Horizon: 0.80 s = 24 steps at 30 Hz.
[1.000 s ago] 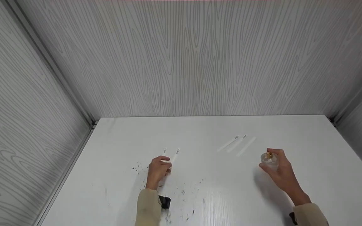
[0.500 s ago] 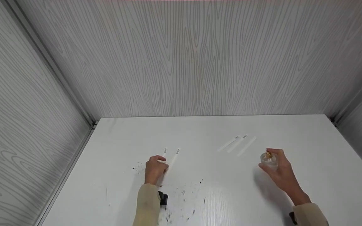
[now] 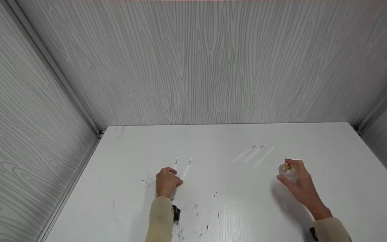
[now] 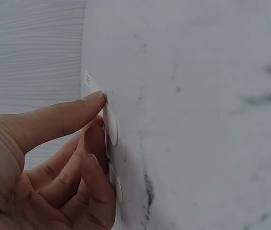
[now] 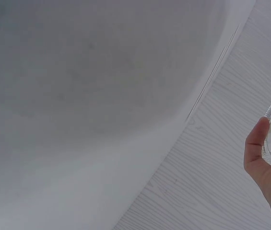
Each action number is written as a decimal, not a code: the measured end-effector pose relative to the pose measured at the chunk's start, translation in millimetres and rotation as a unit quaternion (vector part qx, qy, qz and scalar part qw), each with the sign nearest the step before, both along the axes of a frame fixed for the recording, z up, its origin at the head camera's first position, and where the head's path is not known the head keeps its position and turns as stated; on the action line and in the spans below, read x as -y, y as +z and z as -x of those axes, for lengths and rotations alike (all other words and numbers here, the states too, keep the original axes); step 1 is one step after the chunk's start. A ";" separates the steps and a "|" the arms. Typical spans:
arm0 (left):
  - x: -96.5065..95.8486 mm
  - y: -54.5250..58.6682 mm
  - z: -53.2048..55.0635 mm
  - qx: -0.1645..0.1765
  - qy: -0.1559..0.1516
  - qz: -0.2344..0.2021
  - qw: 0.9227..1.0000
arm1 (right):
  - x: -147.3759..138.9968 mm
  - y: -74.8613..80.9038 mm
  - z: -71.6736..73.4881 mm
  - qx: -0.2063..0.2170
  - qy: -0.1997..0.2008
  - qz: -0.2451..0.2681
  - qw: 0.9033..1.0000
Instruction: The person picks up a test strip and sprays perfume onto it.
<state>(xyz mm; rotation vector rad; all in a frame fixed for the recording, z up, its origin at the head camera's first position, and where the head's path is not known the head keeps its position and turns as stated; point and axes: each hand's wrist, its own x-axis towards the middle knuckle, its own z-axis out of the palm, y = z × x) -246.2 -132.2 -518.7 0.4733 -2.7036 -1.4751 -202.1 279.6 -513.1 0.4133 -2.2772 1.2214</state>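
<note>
Well, left hand (image 3: 168, 182): half curled at two white strips (image 3: 186, 169), nearer the left edge of the worktop (image 3: 213, 141); we can't quite tell if it pinches one.
Right hand (image 3: 301, 185): curled round our clear bottle (image 3: 287, 173), nearer the right edge.

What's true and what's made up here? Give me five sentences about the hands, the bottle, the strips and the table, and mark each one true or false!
1. The right hand holds the bottle. True.
2. The bottle has a blue top. False: the top is gold.
3. Three white strips lie side by side on the table. True.
4. The table is spotless. False: dark marks show on it.
5. Two more strips are by the left hand. True.
</note>
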 end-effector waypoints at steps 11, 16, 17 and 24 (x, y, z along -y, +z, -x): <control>-7.0 0.4 0.3 0.006 0.016 0.016 1.000 | 0.6 0.0 0.8 0.002 -0.006 -0.010 1.000; -9.2 1.8 1.8 0.012 0.015 0.028 0.999 | 0.7 -0.2 2.2 -0.015 -0.003 -0.014 1.000; -9.5 1.9 2.1 0.011 0.013 0.032 0.999 | 0.6 -0.3 2.3 -0.017 -0.003 -0.014 1.000; -11.8 6.3 1.2 0.011 -0.001 0.049 0.999 | 0.0 -1.6 2.0 -0.022 -0.002 -0.010 1.000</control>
